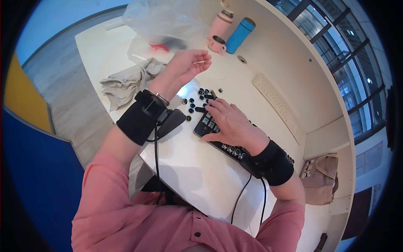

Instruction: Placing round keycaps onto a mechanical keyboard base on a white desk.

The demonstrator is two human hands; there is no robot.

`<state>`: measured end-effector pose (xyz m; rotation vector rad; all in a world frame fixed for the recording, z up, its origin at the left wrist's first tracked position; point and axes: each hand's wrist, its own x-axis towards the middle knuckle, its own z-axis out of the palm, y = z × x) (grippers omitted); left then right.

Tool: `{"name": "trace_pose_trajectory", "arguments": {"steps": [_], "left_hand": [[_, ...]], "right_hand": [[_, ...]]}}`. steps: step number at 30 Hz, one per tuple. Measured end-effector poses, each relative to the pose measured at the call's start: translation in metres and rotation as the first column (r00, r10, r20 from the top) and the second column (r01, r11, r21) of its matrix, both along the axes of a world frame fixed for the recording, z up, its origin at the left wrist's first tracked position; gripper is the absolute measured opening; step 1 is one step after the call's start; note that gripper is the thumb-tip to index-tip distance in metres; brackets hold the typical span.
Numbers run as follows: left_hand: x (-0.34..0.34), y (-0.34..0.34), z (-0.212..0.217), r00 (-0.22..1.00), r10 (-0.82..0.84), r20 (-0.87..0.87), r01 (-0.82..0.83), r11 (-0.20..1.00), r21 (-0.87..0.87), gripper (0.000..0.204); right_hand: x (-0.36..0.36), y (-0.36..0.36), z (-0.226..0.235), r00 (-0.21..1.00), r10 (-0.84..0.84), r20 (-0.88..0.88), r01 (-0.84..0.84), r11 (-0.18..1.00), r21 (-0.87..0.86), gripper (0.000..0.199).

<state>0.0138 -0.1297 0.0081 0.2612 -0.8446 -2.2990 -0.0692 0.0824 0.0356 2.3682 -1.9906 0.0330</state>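
Note:
A black keyboard (224, 148) lies at a slant on the white table, with round black keycaps on its near rows and bare blue-topped switches exposed at its left end. My right hand (235, 126) rests over it, fingers stretched toward its far left corner and thumb spread apart. Several loose round keycaps (192, 106) lie scattered just left of that corner. My left hand (187, 67) is raised above the table beyond them, its fingers loosely curved and apart from the thumb, with nothing visibly held. Black cuffs circle both wrists.
A crumpled grey cloth (126, 84) lies left, with a clear plastic bag (163, 21) behind it. A pink bottle (221, 25), pink cup (216, 44) and blue bottle (240, 35) stand at the back. A white keyboard (278, 107) lies along the partition; a brown bag (321, 178) stands right.

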Motion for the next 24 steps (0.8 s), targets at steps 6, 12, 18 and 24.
{"name": "trace_pose_trajectory", "arguments": {"steps": [6,12,18,24], "left_hand": [[0.007,0.002,-0.003,0.999,0.050,-0.012,-0.051,0.998,-0.039,0.024],[0.001,0.004,-0.018,0.963,-0.052,0.265,0.098,0.982,-0.164,0.018],[0.003,0.000,-0.023,0.950,-0.028,0.310,0.099,0.971,-0.215,0.018],[-0.003,0.003,-0.029,0.942,-0.075,0.328,0.144,0.971,-0.192,0.013]], "right_hand": [[-0.045,-0.031,0.025,0.983,-0.077,0.164,0.063,0.994,0.085,0.046],[-0.088,-0.068,0.008,0.927,-0.373,0.030,0.352,0.897,0.266,0.036],[-0.091,-0.080,-0.015,0.874,-0.481,0.067,0.421,0.820,0.387,0.030],[-0.073,-0.095,-0.006,0.698,-0.642,0.318,0.454,0.740,0.496,0.020]]}}
